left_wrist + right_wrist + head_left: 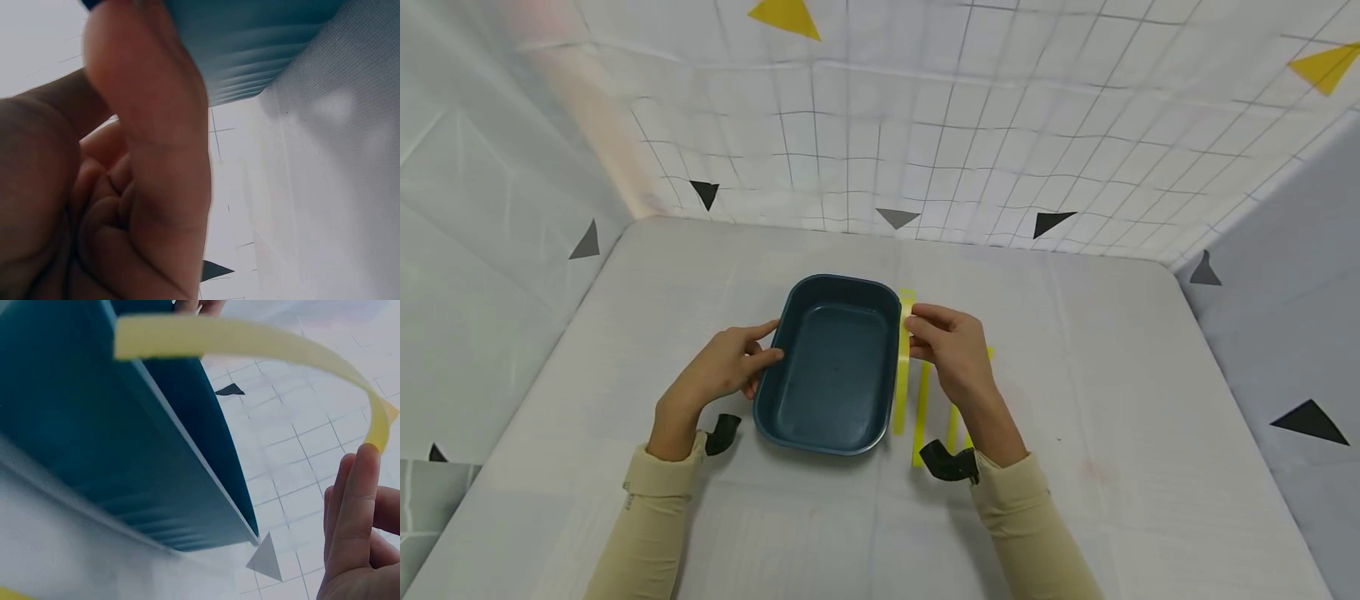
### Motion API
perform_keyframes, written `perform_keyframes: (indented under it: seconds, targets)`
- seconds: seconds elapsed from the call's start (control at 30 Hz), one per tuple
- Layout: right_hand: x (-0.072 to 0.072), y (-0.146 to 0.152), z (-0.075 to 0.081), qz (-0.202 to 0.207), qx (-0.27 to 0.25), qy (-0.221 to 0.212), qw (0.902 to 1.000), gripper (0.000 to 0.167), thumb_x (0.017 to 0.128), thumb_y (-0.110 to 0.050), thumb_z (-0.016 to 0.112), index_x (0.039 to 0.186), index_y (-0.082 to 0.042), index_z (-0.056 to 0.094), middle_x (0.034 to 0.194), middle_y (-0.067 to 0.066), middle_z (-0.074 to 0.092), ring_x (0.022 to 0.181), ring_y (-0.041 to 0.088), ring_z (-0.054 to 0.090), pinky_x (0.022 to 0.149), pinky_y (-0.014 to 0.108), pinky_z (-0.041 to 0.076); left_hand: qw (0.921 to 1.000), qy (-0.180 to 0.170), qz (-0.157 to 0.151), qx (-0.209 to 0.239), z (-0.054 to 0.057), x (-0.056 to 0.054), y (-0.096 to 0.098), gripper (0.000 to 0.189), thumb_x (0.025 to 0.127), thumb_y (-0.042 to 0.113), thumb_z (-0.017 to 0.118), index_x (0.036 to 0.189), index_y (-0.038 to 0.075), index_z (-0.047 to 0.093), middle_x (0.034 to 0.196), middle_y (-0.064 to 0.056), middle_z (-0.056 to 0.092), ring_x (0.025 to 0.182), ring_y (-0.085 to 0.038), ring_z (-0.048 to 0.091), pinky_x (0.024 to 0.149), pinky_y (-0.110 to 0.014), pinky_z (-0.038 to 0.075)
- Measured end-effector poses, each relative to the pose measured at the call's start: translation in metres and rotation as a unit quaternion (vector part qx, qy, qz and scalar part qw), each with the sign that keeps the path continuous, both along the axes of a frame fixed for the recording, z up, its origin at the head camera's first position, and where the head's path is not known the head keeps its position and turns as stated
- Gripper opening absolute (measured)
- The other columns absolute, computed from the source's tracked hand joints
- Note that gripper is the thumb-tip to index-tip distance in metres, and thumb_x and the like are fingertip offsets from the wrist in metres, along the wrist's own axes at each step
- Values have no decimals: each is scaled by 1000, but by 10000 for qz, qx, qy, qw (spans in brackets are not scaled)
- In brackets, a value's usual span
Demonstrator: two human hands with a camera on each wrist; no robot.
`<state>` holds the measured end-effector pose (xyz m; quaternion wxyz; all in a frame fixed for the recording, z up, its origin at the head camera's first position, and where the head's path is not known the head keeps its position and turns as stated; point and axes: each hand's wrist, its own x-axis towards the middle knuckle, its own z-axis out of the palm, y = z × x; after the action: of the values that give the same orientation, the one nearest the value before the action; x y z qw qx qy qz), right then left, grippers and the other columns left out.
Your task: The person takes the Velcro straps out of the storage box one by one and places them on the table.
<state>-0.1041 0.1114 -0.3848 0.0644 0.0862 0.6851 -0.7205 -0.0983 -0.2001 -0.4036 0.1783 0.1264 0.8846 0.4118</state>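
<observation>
A dark teal plastic basin (pixel 835 375), rectangular with rounded corners, stands on the white table in the head view. My left hand (pixel 722 364) grips its left rim, thumb over the edge and index finger along the outside. In the left wrist view a finger (pixel 165 150) hides much of that contact. Beside the basin's right rim, my right hand (pixel 951 346) pinches one end of a yellow strip (pixel 250 340). This strip bends in an arc, its free end near the basin's outer wall in the right wrist view.
More yellow strips (pixel 921 412) lie on the table right of the basin, partly under the right forearm. Black wrist mounts (pixel 947 462) sit at both cuffs. A white grid-lined sheet (pixel 865 125) with dark and yellow triangles rises behind the table (pixel 1112 400).
</observation>
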Motion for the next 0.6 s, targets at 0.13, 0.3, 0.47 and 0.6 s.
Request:
perform_keyframes:
  seconds: [0.13,0.3,0.47,0.6]
  targets:
    - [4,7,-1,-26,134,50,9999,31,94,-10,69,122,4,66,101,14,65,68,17,63,69,25,58,10000,-5,21,11,1,1,0,61,102,18,58,153,-2,31,67,-6,60,48,-26,59,51,-33,51]
    - [8,16,-1,-119,100,44,9999,33,94,-10,68,124,5,65,103,13,65,68,16,63,69,25,57,10000,-63,54,-3,-1,0,0,61,102,18,58,153,-1,31,68,-5,60,50,-30,61,51,-36,52]
    - [12,24,-5,-221,39,-4,9997,35,95,-10,68,126,4,64,103,12,65,68,15,63,69,24,57,10000,-34,35,5,-4,0,0,60,102,19,58,153,0,31,67,-5,59,50,-31,61,51,-36,52]
    - [14,32,-6,-325,-18,-15,9995,34,95,-9,68,126,5,63,101,10,66,68,15,62,68,23,57,10000,6,36,-31,-4,0,-1,60,102,18,58,153,-1,32,68,-5,60,50,-28,60,51,-35,52]
